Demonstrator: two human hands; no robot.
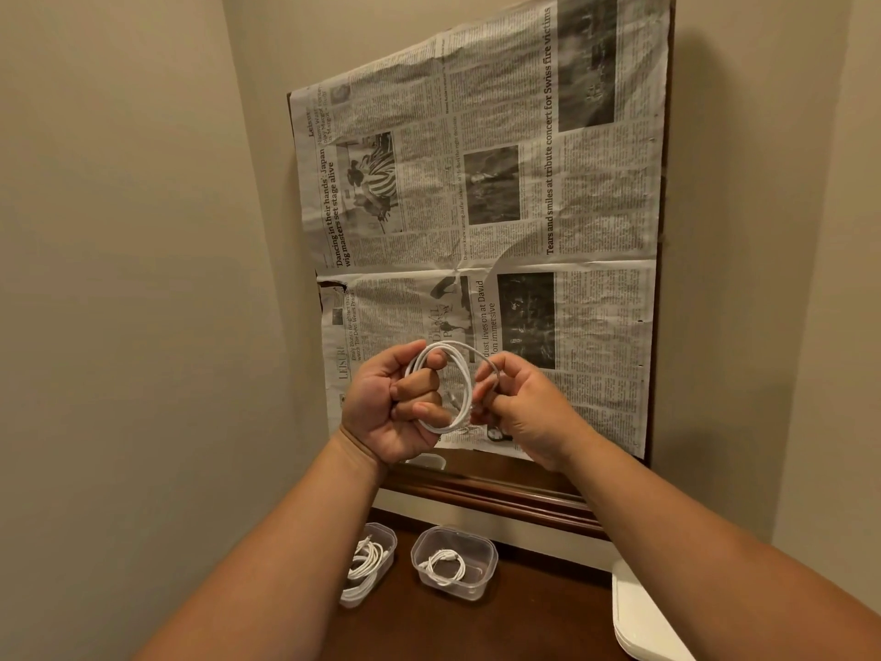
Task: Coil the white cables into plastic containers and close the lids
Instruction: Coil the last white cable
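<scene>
On my feed the white cable (448,345) was up in the air, high above the nearer container (457,589) and in front of the newspaper (476,183) that hung behind it. The left hand (395,407) had its fingers curled through the loop, grasping the gathered turns. The right hand (529,412) pinched the other side of the same loop, fingers clenched on the strand; I could not make out where the free end or its plug lay.

I judged the step in hand to be the winding itself: the loop looked formed but was not yet in a container. The nearer container stood open on the tabletop (524,627) with a small coil (445,567) already in it. A second container (390,546), just to its left and partly hidden by the left forearm, was also open and held a bulkier coil (364,562). A flat white thing (639,613) lay well to the right of the nearer container; whether it was a lid I could not tell.

The next move, as I read it, called for tucking in any loose tail, keeping the turns pinched so they did not spring apart, then lowering the bundle to a container with room. No lid was on either one
</scene>
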